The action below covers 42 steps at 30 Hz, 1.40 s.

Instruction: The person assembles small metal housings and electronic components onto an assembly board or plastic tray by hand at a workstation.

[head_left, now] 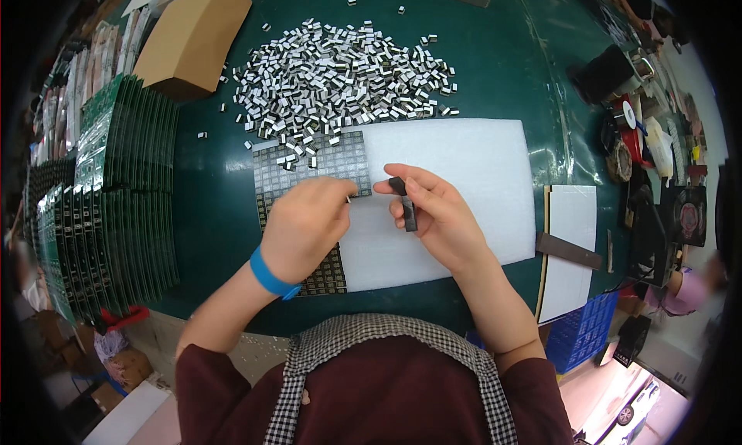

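My right hand (442, 213) is closed around a dark strip-like piece (410, 214), with a second dark bit at the fingertips; whether they are joined I cannot tell. My left hand (305, 222), with a blue band on its wrist, pinches near it; a tiny pale tip shows under the fingers, too small to name. Both hands hover above a white foam sheet (464, 159). Rows of small grey and dark rectangular parts (309, 167) cover the sheet's left side, partly behind my left hand. Beyond lies a large heap of small black-and-white block-like parts (340, 78).
Green circuit boards (127, 147) stand in racked rows at the left, beside a cardboard box (193, 39). On the right, a dark flat bar (568, 250) crosses a white panel (573, 213). A blue crate (581, 333) sits below the table edge. Tools and spools line the far right.
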Each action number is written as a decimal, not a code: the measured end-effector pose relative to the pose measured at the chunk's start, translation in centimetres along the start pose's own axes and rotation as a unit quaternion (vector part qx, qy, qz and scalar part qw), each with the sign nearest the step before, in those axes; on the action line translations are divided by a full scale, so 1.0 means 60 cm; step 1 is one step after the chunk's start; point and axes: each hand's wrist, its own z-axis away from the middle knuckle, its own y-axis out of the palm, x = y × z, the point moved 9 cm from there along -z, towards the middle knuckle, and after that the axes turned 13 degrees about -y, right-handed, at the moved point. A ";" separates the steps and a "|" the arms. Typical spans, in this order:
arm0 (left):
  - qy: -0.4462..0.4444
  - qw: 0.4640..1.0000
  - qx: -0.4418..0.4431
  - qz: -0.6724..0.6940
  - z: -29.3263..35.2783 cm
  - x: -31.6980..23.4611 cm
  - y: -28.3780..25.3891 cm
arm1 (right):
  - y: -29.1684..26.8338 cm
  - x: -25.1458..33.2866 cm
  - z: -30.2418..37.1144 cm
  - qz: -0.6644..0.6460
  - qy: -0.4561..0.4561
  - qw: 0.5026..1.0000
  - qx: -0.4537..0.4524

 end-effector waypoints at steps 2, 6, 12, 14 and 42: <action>-0.156 0.961 0.059 0.220 -0.004 0.028 0.002 | 0.002 0.021 0.001 0.081 -0.073 0.994 0.010; -0.354 0.690 0.183 0.604 0.031 0.062 0.073 | 0.042 0.054 0.023 0.253 -0.193 0.947 0.053; -0.344 0.649 0.167 0.658 0.027 0.062 0.076 | 0.073 0.062 0.028 0.436 -0.283 0.845 0.129; -0.332 0.641 0.170 0.671 0.027 0.059 0.076 | 0.076 0.061 0.031 0.467 -0.296 0.825 0.119; -0.348 0.587 0.183 0.707 0.041 0.068 0.102 | 0.097 0.092 0.050 0.531 -0.449 0.715 0.077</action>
